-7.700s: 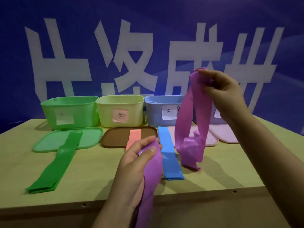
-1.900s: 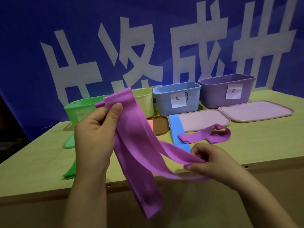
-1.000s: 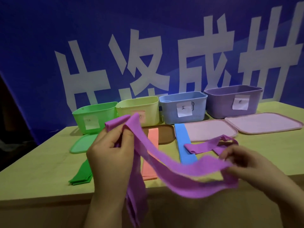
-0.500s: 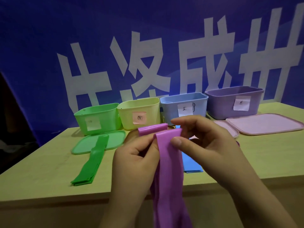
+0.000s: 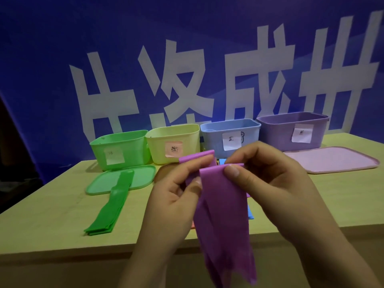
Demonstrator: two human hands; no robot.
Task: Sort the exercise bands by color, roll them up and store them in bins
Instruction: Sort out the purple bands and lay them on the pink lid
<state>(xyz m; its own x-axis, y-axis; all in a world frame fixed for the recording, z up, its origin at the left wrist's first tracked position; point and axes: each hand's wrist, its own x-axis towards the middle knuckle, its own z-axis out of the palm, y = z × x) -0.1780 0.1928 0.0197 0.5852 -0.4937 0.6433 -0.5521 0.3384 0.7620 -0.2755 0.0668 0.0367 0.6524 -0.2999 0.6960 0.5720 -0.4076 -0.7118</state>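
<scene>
A purple exercise band [image 5: 223, 208] hangs folded in front of me, its lower part dropping past the table edge. My left hand [image 5: 174, 196] and my right hand [image 5: 268, 179] each pinch its top ends, close together. A green band [image 5: 113, 202] lies on the table, its far end on a green lid [image 5: 143, 176]. A blue band [image 5: 250, 214] shows only as slivers behind my hands. At the back stand a green bin [image 5: 120, 149], a yellow bin [image 5: 173, 143], a blue bin [image 5: 230, 135] and a purple bin [image 5: 291, 129].
A pink lid [image 5: 332, 159] lies at the right in front of the purple bin. The wooden table's front edge [image 5: 62, 249] runs just below my hands. A blue banner with large white characters fills the background.
My right hand brought the band's far end up to my left hand, folding the band in half; over the last half second both hands kept pinching the top ends together.
</scene>
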